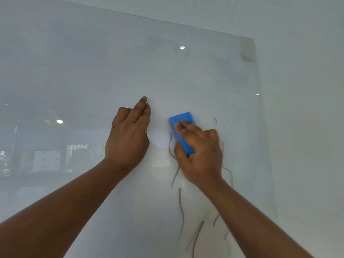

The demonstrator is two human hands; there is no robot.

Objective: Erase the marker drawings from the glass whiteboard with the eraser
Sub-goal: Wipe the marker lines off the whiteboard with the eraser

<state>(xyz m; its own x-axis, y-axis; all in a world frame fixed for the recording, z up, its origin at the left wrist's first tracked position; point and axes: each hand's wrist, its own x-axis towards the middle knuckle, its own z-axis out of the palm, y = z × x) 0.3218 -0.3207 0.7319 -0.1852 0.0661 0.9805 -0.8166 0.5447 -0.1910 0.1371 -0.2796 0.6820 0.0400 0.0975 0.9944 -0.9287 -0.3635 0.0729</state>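
The glass whiteboard fills most of the view, tilted, with its top edge running down to the right. Dark wavy marker lines run down its lower right part, partly hidden by my right arm. My right hand is shut on a blue eraser and presses it flat against the glass at the top of the lines; the hand is motion-blurred. My left hand rests against the glass just left of the eraser, fingers loosely curled, index finger pointing up, holding nothing.
The board's right edge meets a plain pale wall. A small mounting block sits at the board's top right corner. Reflections of windows and ceiling lights show in the left half of the glass.
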